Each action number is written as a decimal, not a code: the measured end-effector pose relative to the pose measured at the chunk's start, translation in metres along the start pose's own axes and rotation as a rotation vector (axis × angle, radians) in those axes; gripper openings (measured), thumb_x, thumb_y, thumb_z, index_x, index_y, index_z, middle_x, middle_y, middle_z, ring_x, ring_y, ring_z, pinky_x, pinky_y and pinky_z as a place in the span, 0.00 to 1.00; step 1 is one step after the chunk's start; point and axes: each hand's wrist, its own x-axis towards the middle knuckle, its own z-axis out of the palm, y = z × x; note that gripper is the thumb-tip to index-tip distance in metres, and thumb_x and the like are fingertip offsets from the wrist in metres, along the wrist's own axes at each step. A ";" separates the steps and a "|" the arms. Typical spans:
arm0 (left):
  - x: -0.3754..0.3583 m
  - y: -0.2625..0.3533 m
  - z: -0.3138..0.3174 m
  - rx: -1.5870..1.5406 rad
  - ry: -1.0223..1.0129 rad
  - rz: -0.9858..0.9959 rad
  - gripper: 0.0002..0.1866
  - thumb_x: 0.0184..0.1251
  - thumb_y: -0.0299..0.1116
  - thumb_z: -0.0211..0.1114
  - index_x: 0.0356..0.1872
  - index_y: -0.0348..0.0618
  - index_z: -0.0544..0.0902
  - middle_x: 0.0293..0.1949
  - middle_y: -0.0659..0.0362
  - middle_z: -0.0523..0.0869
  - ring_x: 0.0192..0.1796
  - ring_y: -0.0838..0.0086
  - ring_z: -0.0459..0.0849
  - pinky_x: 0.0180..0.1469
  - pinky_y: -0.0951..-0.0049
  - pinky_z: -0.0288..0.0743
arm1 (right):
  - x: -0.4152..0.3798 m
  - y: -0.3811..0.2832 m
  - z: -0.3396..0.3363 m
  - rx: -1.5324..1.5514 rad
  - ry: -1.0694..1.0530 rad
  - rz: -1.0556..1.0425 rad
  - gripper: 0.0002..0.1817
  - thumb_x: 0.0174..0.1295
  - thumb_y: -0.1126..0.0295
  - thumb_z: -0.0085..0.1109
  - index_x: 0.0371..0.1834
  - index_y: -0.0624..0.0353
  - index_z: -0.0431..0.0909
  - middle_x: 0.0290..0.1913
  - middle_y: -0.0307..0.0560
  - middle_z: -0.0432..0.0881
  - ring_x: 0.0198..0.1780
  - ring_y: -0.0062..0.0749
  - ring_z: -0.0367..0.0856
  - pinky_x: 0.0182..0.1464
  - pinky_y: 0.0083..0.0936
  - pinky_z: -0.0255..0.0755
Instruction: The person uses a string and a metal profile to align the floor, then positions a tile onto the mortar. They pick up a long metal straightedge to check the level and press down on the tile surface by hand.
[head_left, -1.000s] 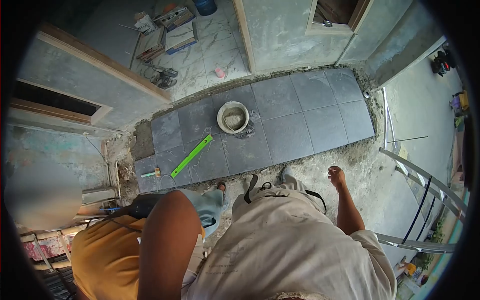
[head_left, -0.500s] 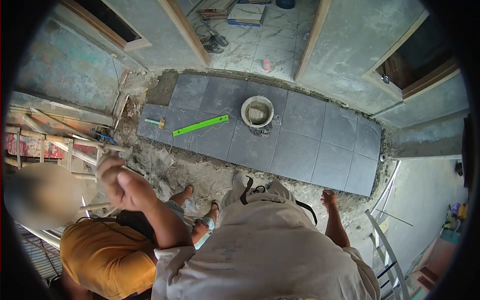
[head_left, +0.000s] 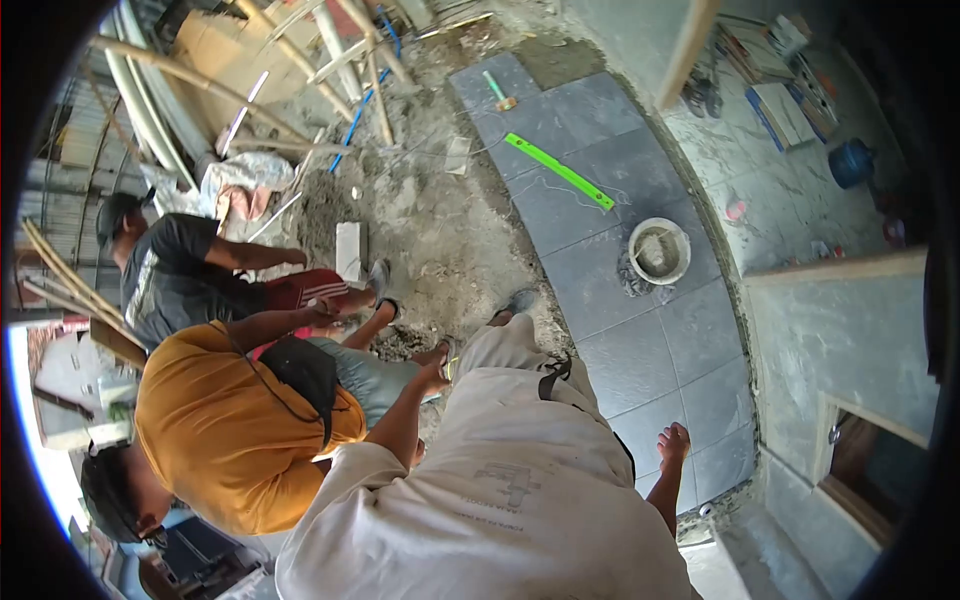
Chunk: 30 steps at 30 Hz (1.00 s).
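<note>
My left hand (head_left: pixel 432 378) hangs low at my left side, beside the co-workers' legs; its fingers are too small and overlapped to read. On the other side, my right hand (head_left: pixel 674 442) is over the grey tiles (head_left: pixel 627 362), fingers curled in, with nothing visible in it. A round bucket (head_left: pixel 660 251) of grey mix stands on the tiles. Further up lie a bright green level (head_left: pixel 560 171) with loose string around it and a mallet (head_left: pixel 499 91) with a pale green handle.
At left are a co-worker in an orange shirt (head_left: pixel 235 425) and another in a dark shirt (head_left: pixel 178 275). A pale block (head_left: pixel 351 251) sits on rough ground. Bamboo poles (head_left: pixel 205 85) are at upper left. Boxes (head_left: pixel 783 115) and a blue water jug (head_left: pixel 851 163) stand inside the doorway.
The view has swung left, bringing the second co-worker into sight. My left hand has dropped from its raised position to my side. My right hand remains low with its fingers curled.
</note>
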 end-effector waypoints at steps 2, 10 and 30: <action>0.005 0.009 0.006 0.002 0.134 0.124 0.11 0.48 0.36 0.66 0.29 0.37 0.83 0.30 0.46 0.85 0.35 0.52 0.84 0.39 0.57 0.76 | 0.009 -0.015 -0.002 -0.062 -0.032 -0.025 0.23 0.65 0.59 0.47 0.62 0.56 0.67 0.54 0.51 0.76 0.48 0.41 0.79 0.44 0.35 0.72; -0.006 0.091 0.007 -0.354 0.452 0.142 0.11 0.58 0.31 0.51 0.36 0.36 0.77 0.34 0.39 0.82 0.41 0.45 0.81 0.44 0.52 0.72 | 0.024 -0.063 -0.009 -0.246 -0.131 -0.098 0.23 0.63 0.59 0.47 0.61 0.52 0.66 0.53 0.46 0.75 0.49 0.39 0.76 0.42 0.33 0.69; 0.020 -0.022 0.070 -0.305 0.288 0.057 0.08 0.44 0.23 0.61 0.25 0.47 0.86 0.33 0.56 0.86 0.38 0.63 0.84 0.41 0.65 0.77 | 0.020 -0.118 0.029 -0.243 -0.139 -0.244 0.14 0.66 0.62 0.48 0.53 0.50 0.71 0.46 0.41 0.77 0.41 0.32 0.77 0.40 0.31 0.71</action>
